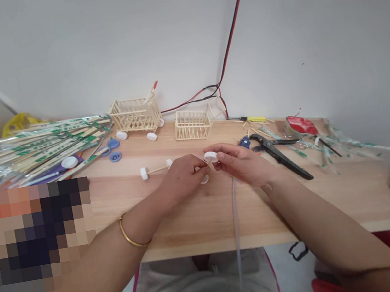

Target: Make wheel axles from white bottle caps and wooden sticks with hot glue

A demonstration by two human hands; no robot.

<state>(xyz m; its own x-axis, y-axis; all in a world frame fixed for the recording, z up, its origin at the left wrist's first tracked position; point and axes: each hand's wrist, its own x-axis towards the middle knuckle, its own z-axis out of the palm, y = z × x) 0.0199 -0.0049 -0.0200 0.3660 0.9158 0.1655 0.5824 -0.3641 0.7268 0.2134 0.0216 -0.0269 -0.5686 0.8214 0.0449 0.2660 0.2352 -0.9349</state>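
My left hand (184,175) and my right hand (241,162) meet over the middle of the wooden table (200,220). Both are closed in a pinch. A white bottle cap (210,156) sits between the fingertips of the two hands. A second white cap (204,179) shows just under my left fingers. A clear thin tube (235,224) hangs from under my right hand over the table's front edge. Left of my hands lies a stick axle (156,170) with a white cap wheel on each end.
Two stick-built cart frames (135,114) (191,124) stand at the back. Packs of wrapped chopsticks (38,149) lie at the left with blue caps (114,149). Black pliers (280,154) and a red tape roll (301,124) are at the right. A red and black cable (232,35) runs up the wall.
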